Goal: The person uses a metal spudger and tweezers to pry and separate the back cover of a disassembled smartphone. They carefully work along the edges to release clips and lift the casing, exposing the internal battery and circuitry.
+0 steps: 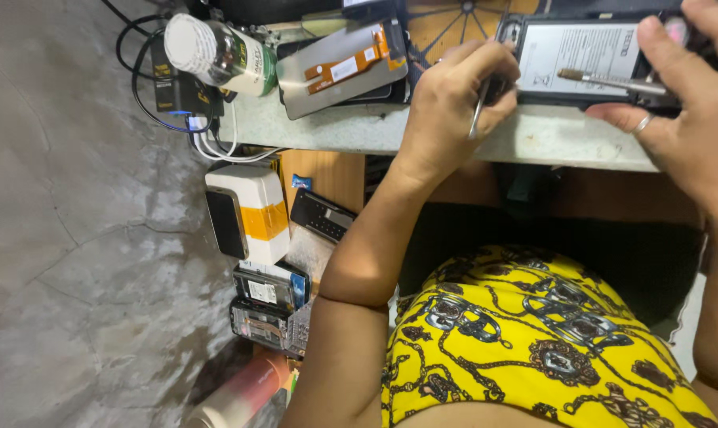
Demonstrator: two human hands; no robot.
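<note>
The grey worktable [549, 139] is the biggest thing here, and everything else sits around the opened phone [588, 59] that lies near its front edge. The phone is on its face with the back off, so its flat grey battery shows and the inside parts can be reached. The person's right hand [691, 103] lies on the phone's right end, fingers curled over it and thumb pressed on top, most likely to keep it from sliding. The left hand [454, 103] rests at the phone's left end, closed around thin metal tweezers [479, 111] that point into the phone's corner. A small screwdriver [612, 81] lies across the battery, close for the next grab. Left of the phone sits a spare screen [343, 67] with an orange strip, and farther left stands a clear bottle [216, 51], both out of the hands' way.
</note>
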